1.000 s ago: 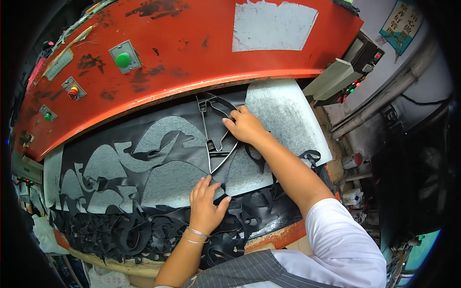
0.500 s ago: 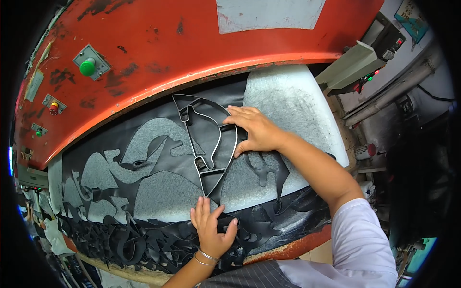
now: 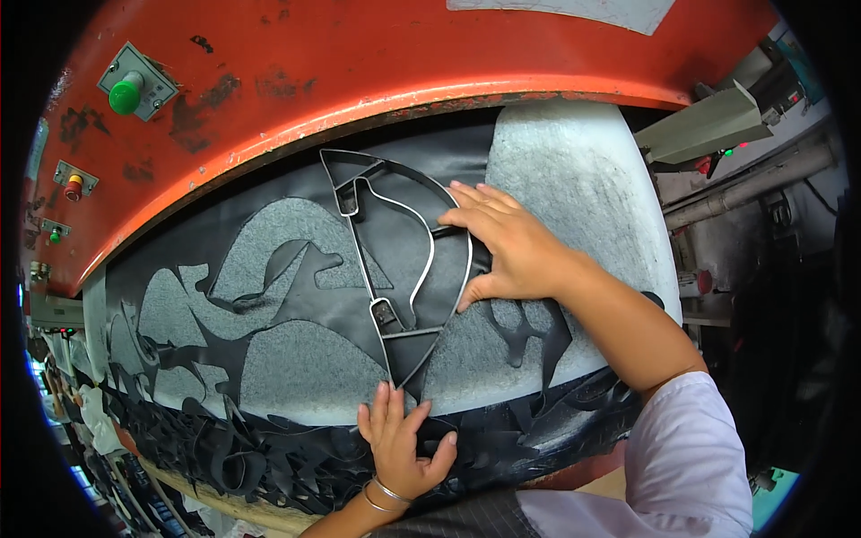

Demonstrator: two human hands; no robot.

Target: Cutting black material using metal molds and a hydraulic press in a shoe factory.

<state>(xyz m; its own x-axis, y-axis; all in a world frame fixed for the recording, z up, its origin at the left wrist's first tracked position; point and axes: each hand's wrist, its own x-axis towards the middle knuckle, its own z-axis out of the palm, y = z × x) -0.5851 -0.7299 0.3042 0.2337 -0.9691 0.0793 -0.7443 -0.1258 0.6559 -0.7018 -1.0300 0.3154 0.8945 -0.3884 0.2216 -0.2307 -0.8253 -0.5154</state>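
A black metal cutting die (image 3: pixel 395 260), a curved frame with thin blade edges, lies on a black leather sheet (image 3: pixel 296 300) spread over the grey cutting pad (image 3: pixel 574 179). My right hand (image 3: pixel 507 247) rests flat on the die's right edge, fingers pointing left over the frame. My left hand (image 3: pixel 399 439) presses flat with spread fingers on the leather's near edge, just below the die's lower tip. The sheet to the left shows several cut-out holes where grey pad shows through.
The red press head (image 3: pixel 359 81) hangs over the pad's far side, with a green button (image 3: pixel 126 94) and smaller switches at left. Black leather offcuts (image 3: pixel 233 448) pile along the near edge. Grey machine parts and pipes stand at right.
The view has closed in on the pad. My right hand slid the die slightly right and down; my left hand stayed pressed at the leather's near edge.
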